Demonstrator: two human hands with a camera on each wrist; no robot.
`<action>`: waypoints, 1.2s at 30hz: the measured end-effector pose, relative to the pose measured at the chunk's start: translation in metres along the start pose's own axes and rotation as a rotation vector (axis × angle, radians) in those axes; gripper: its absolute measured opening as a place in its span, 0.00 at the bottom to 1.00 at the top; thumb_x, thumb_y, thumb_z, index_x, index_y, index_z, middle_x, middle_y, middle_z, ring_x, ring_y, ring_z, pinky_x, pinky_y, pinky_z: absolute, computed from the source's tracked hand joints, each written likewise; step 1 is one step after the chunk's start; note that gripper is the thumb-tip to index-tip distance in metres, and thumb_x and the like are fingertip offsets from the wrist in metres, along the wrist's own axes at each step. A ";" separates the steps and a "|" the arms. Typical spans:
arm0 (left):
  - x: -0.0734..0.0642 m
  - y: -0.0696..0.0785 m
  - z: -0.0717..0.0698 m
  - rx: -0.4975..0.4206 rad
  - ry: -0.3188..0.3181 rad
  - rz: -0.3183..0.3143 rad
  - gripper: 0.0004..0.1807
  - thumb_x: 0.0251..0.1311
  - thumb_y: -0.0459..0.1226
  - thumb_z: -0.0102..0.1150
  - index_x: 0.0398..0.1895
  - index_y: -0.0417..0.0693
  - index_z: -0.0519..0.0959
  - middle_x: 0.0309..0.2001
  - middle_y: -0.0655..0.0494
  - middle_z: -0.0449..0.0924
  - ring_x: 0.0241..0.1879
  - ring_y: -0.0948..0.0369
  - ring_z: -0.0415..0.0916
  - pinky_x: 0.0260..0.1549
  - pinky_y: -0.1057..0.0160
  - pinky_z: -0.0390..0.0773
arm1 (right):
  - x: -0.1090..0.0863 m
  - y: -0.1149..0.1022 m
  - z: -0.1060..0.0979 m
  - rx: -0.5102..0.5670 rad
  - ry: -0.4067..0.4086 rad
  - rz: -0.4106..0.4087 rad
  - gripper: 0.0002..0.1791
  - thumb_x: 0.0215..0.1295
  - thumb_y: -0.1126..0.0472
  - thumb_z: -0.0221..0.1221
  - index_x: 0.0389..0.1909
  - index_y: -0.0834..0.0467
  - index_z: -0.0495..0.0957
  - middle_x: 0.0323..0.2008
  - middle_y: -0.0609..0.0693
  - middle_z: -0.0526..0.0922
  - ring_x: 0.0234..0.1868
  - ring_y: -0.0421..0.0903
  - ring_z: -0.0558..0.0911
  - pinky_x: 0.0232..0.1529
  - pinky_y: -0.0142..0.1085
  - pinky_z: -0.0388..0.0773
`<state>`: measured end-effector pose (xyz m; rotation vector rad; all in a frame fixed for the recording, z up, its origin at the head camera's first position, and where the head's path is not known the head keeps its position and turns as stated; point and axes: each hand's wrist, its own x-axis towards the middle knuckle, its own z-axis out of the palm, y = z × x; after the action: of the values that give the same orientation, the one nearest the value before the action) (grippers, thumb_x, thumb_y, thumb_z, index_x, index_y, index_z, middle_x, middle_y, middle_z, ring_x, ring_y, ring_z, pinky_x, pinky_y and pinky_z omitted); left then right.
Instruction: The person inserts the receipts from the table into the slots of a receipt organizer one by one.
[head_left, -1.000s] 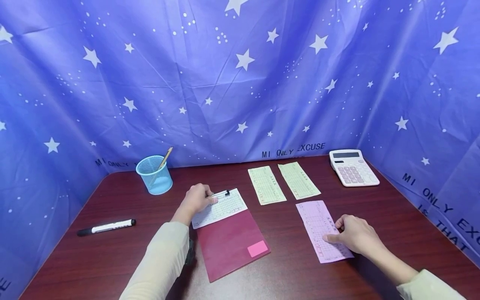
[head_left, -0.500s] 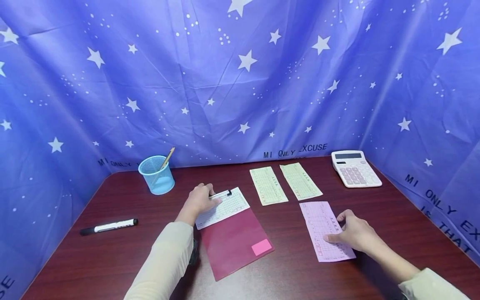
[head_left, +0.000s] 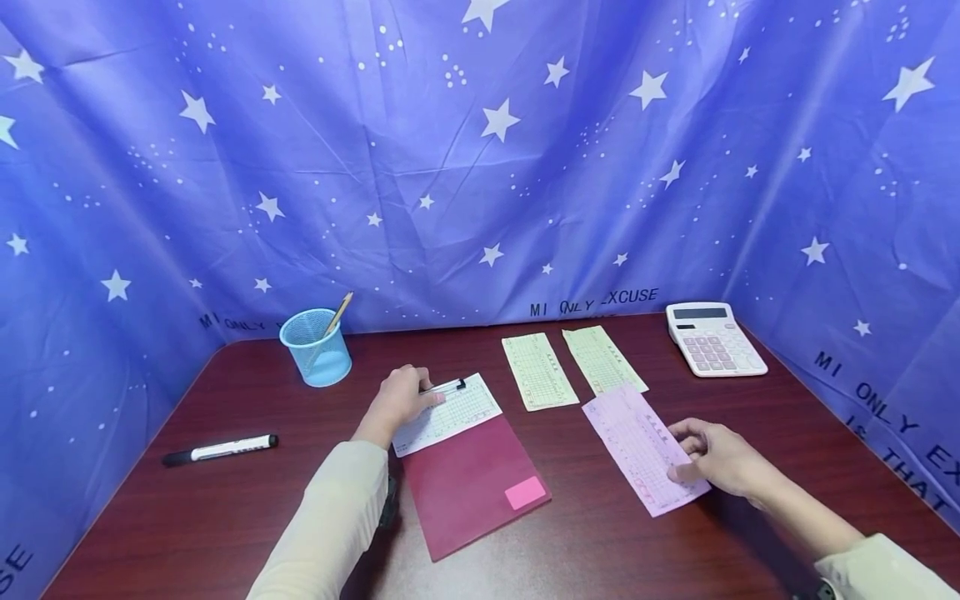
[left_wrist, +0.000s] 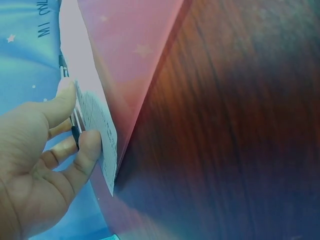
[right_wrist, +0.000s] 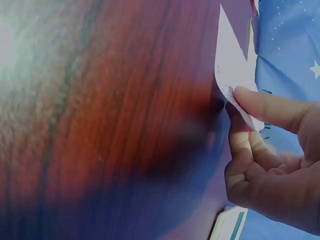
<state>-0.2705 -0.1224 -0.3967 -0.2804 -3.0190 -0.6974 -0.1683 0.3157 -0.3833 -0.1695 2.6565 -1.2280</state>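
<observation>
A dark red clipboard (head_left: pixel 468 496) with a pink label lies on the table in the head view. A white printed form (head_left: pixel 453 421) covers its upper part, under the metal clip (head_left: pixel 448 387). My left hand (head_left: pixel 397 402) pinches the clip between thumb and fingers; the left wrist view shows the fingertips around it (left_wrist: pixel 50 150). To the right, my right hand (head_left: pixel 726 458) pinches the near right edge of a pink printed form (head_left: pixel 637 446). In the right wrist view the pink form (right_wrist: pixel 235 65) tilts up from the table, thumb on one face and fingers behind.
Two pale green forms (head_left: pixel 540 371) lie behind the clipboard, the right one partly covered by the pink form. A calculator (head_left: pixel 716 340) stands back right. A blue mesh pen cup (head_left: pixel 318 350) with a pencil and a marker (head_left: pixel 221 450) are at left. A starry curtain (head_left: pixel 480 167) encloses the table.
My right hand has raised the pink form, and its far end has swung left and away, now overlapping a green form. My left hand stays at the clip.
</observation>
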 end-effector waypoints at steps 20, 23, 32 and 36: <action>-0.001 0.005 -0.001 -0.019 -0.010 -0.014 0.13 0.62 0.41 0.71 0.28 0.43 0.79 0.33 0.50 0.75 0.37 0.53 0.73 0.44 0.50 0.76 | 0.006 0.018 -0.011 0.129 -0.260 -0.103 0.19 0.58 0.69 0.68 0.45 0.74 0.74 0.25 0.51 0.79 0.26 0.38 0.77 0.27 0.30 0.72; -0.002 0.005 -0.002 -0.016 -0.011 -0.015 0.13 0.62 0.41 0.71 0.28 0.43 0.79 0.34 0.49 0.75 0.37 0.52 0.74 0.45 0.50 0.76 | 0.006 0.019 -0.012 0.134 -0.278 -0.139 0.18 0.56 0.71 0.68 0.44 0.75 0.75 0.29 0.53 0.81 0.29 0.37 0.78 0.29 0.29 0.73; -0.001 0.004 -0.002 -0.016 -0.011 -0.019 0.13 0.62 0.41 0.71 0.28 0.43 0.79 0.34 0.50 0.75 0.37 0.52 0.74 0.45 0.50 0.76 | 0.006 0.021 -0.015 0.095 -0.316 -0.189 0.08 0.62 0.69 0.65 0.39 0.69 0.80 0.32 0.52 0.86 0.31 0.37 0.80 0.31 0.30 0.72; 0.000 0.003 -0.002 -0.018 -0.007 -0.023 0.13 0.62 0.41 0.71 0.28 0.44 0.79 0.34 0.49 0.75 0.37 0.52 0.74 0.45 0.50 0.76 | 0.006 0.022 -0.016 0.053 -0.292 -0.151 0.07 0.65 0.65 0.65 0.39 0.65 0.81 0.27 0.48 0.84 0.26 0.38 0.77 0.25 0.31 0.69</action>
<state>-0.2698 -0.1204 -0.3933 -0.2500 -3.0291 -0.7273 -0.1782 0.3406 -0.3914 -0.5074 2.3930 -1.2111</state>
